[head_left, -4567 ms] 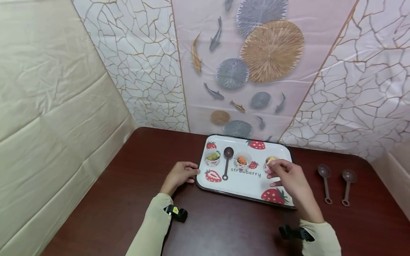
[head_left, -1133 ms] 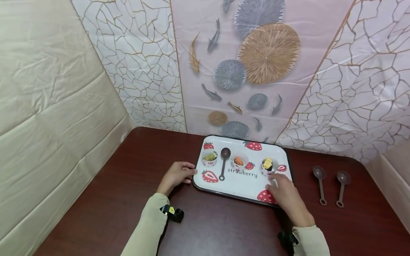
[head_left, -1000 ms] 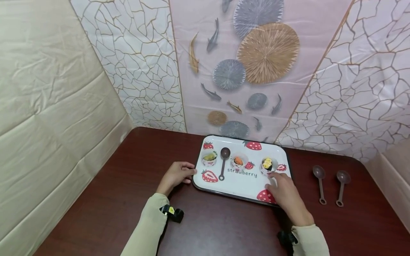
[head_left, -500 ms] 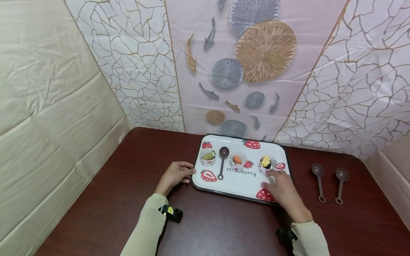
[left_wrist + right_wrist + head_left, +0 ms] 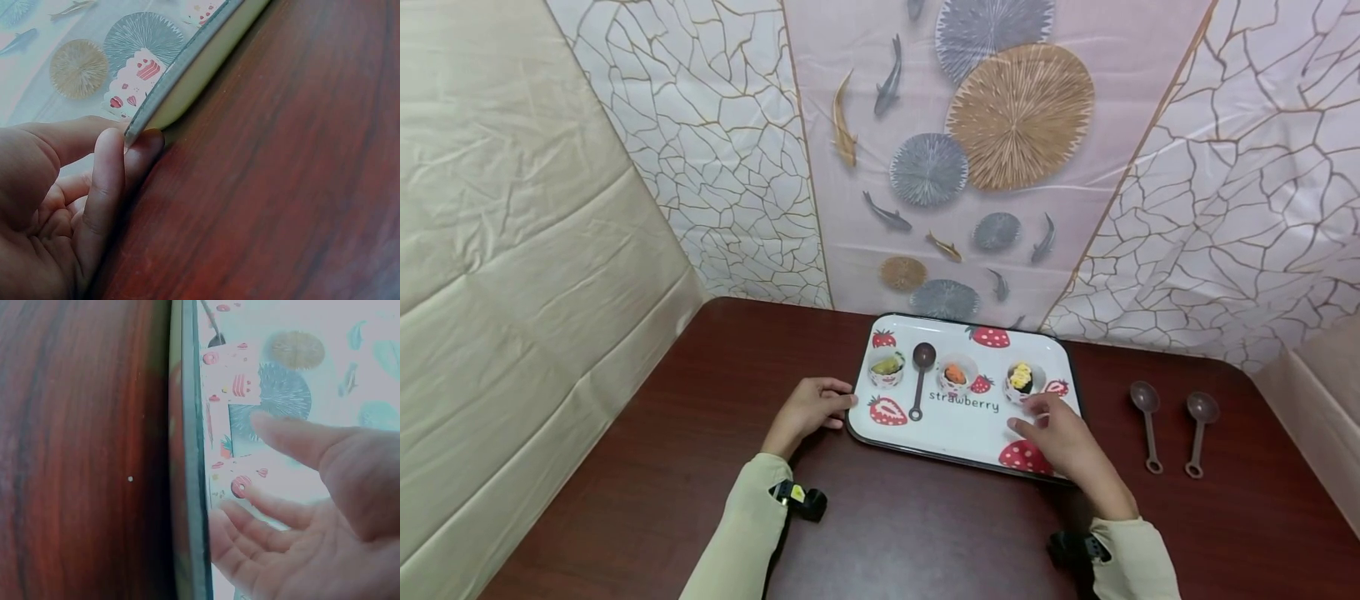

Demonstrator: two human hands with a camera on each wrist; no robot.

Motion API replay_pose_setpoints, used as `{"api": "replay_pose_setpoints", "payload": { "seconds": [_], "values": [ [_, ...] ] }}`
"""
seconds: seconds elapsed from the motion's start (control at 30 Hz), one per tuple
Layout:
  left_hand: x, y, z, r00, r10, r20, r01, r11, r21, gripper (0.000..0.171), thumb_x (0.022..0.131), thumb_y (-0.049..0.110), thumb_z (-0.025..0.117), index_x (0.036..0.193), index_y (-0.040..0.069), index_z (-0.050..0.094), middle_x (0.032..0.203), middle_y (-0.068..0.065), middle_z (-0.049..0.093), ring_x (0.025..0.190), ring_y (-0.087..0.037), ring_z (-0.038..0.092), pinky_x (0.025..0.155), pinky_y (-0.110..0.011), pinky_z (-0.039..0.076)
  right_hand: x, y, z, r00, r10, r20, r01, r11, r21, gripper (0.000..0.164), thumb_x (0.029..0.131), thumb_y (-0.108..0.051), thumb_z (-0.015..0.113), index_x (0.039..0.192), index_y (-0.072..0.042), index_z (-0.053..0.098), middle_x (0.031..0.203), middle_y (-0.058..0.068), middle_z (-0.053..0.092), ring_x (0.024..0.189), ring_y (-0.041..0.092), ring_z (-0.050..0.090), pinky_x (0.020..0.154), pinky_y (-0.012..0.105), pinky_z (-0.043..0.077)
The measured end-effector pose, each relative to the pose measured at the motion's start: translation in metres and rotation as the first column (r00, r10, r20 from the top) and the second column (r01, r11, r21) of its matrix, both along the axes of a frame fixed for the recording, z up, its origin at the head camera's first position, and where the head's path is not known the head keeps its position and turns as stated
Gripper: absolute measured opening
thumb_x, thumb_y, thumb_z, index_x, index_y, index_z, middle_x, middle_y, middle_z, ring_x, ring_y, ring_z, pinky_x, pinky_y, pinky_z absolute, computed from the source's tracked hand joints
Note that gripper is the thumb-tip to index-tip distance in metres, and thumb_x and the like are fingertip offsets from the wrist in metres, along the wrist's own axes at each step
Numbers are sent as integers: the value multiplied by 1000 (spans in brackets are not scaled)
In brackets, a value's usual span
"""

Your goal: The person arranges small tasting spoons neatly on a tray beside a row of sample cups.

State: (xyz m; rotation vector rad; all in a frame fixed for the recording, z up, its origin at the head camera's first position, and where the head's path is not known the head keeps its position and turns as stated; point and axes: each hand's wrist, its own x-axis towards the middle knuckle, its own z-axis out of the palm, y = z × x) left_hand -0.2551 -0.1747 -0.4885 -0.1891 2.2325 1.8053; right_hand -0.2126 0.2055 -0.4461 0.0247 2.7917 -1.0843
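Note:
A white strawberry-print tray [image 5: 970,442] with a dark rim stands on the table. My left hand [image 5: 811,410] pinches its left edge; in the left wrist view the rim lies between the thumb and fingers. My right hand [image 5: 1063,433] is over the tray's right part, thumb and fingers apart, close to a paper cup [image 5: 226,482] of yellow-topped dark food [image 5: 1021,377]. Whether a fingertip touches that cup I cannot tell. Another cup holds orange-topped food [image 5: 955,374], and the leftmost cup holds greenish food [image 5: 887,366]. A dark brown spoon [image 5: 920,379] lies between these two.
Two brown spoons with ringed handles, a left one [image 5: 1148,425] and a right one [image 5: 1200,432], lie on the dark red table [image 5: 887,533] right of the tray. A patterned cloth wall [image 5: 737,167] rises behind, and a cream cloth wall [image 5: 535,250] stands at the left.
My right hand has gone from fingers at the yellow-topped food, down to the cup's near side, then slightly back with fingers spread. The left hand stays at the tray edge. The view shifts slightly.

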Motion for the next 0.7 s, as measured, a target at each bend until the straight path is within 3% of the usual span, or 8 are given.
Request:
{"api": "replay_pose_setpoints", "payload": {
  "seconds": [0.13, 0.3, 0.5, 0.7],
  "values": [
    [0, 0, 0, 1000, 1, 3, -1, 1000, -5, 30, 96, 13, 79, 121, -2, 72, 91, -6, 73, 71, -13, 65, 61, -24, 61, -2, -1, 0, 996, -82, 27, 83, 995, -47, 60, 103, -22, 68, 142, 9, 34, 140, 34, 48, 115, 42, 57, 89, 46, 53],
    [-1, 0, 0, 1000, -3, -4, 3, 1000, -10, 30, 96, 13, 78, 122, -2, 72, 90, -7, 73, 71, -13, 65, 61, -24, 62, -9, -2, -2, 994, -106, 6, 107, 992, -72, 79, 103, -20, 65, 158, 9, 17, 153, 38, 40, 125, 46, 56, 96, 53, 53],
    [0, 0, -1, 1000, 6, -5, -6, 1000, -5, 30, 96, 13, 78, 121, -2, 72, 89, -7, 72, 70, -13, 65, 59, -25, 61, -19, -4, -4, 994, -99, -43, 95, 992, -77, 81, 103, -19, 66, 161, 9, 18, 153, 39, 38, 128, 48, 53, 100, 58, 52],
    [2, -1, 1, 1000, -4, -3, 4, 1000, -11, 30, 97, 13, 78, 122, -2, 71, 90, -7, 73, 70, -13, 65, 60, -25, 61, -26, -4, -4, 990, -93, -102, 88, 995, -54, 72, 103, -16, 67, 158, 7, 28, 151, 38, 42, 129, 51, 51, 100, 62, 51]
  ]
}}
